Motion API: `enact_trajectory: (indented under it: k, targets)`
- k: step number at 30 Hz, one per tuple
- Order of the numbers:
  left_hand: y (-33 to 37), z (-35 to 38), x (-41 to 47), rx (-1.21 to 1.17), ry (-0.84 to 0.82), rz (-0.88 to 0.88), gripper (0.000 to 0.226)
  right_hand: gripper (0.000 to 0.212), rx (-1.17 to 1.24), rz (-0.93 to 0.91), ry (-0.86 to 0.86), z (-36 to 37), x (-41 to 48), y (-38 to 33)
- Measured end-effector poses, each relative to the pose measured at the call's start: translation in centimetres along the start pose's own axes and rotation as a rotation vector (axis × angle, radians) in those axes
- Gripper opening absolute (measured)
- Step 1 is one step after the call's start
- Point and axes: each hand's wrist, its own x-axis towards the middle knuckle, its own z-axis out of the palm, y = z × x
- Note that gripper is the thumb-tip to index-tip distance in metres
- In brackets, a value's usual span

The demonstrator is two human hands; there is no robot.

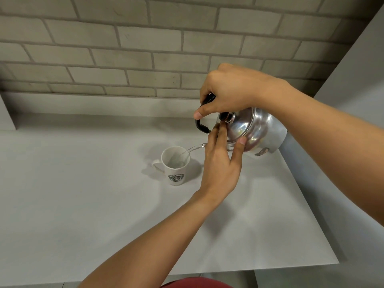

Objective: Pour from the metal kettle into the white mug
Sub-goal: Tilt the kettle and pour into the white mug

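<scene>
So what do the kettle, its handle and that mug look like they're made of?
The kettle looks like polished metal, perhaps steel or aluminium: its body is silvery and mirrors the light. Its handle is glossy black, probably plastic, though the look leaves that open. The mug appears to be glazed white ceramic, smooth and opaque, with a printed green logo.

The metal kettle [254, 132] is shiny polished steel, mirror-like, picking up reflections all over its lid and body. Its handle [201, 126] and lid knob [224, 116] look like glossy black plastic. The white mug [176, 167] is smooth glazed ceramic with a green printed logo. The tabletop [83, 194] is plain matt grey, smooth. The brick wall [124, 48] behind looks rough and chalky.
</scene>
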Motion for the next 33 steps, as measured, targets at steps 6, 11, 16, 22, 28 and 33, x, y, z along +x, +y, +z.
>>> enact_trajectory:
  k: [6, 11, 16, 22, 28, 33]
  targets:
    - [-0.2, -0.1, -0.3, 0.001, -0.007, -0.01, 0.064, 0.049, 0.005, 0.014, -0.002, 0.2, 0.1, -0.1]
    - [-0.1, -0.2, -0.2, -0.009, 0.008, 0.007, 0.063, 0.049, -0.011, -0.003, 0.009, 0.0, 0.2, -0.4]
    - [-0.4, -0.2, -0.4, -0.017, 0.006, 0.003, 0.064, 0.049, -0.011, -0.003, 0.012, 0.2, 0.2, -0.6]
    - [-0.7, -0.7, -0.7, 0.018, -0.02, -0.019, 0.066, 0.05, 0.005, -0.009, 0.039, 0.7, 0.0, -0.4]
    - [-1.9, -1.9, -1.4, 0.215, -0.112, -0.004, 0.067, 0.056, 0.121, 0.054, 0.142, 2.9, -2.7, 1.3]
    - [-2.6, -2.7, -1.7, 0.36, -0.159, 0.023, 0.067, 0.059, 0.258, 0.102, 0.294, 5.7, -5.2, 2.6]
